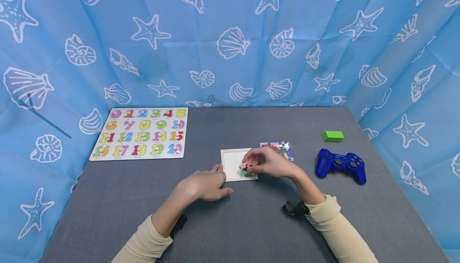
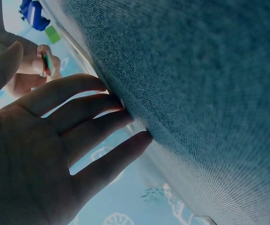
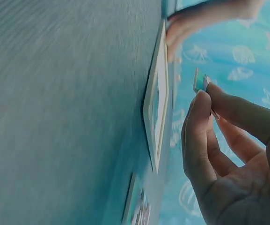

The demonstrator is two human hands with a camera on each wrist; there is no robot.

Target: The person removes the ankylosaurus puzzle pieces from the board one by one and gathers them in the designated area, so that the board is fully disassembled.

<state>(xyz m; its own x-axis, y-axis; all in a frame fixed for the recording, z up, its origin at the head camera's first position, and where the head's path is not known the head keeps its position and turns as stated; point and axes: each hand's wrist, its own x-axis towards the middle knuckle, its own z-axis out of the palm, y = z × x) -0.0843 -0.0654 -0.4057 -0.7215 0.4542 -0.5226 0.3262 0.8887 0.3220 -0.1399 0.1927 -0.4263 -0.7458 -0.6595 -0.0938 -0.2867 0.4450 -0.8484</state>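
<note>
A square wooden puzzle tray (image 1: 231, 160) with a pale inside lies in the middle of the table. My left hand (image 1: 205, 184) rests at its left edge, fingers nearly straight, the fingertips against the rim. Over the tray's right part, my right hand (image 1: 270, 162) pinches a small jigsaw piece (image 1: 246, 173) with green and red on it. From the right wrist view, thumb and fingertips grip this thin piece (image 3: 198, 80) above the tray (image 3: 149, 110). Partly hidden behind the right hand, several colourful jigsaw pieces (image 1: 286, 147) lie right of the tray.
A board of coloured numbers (image 1: 138, 134) lies at the back left. To the right are a blue game controller (image 1: 340, 165) and a green block (image 1: 332, 136). A blue curtain (image 1: 230, 75) with shells and starfish surrounds the table's back and sides.
</note>
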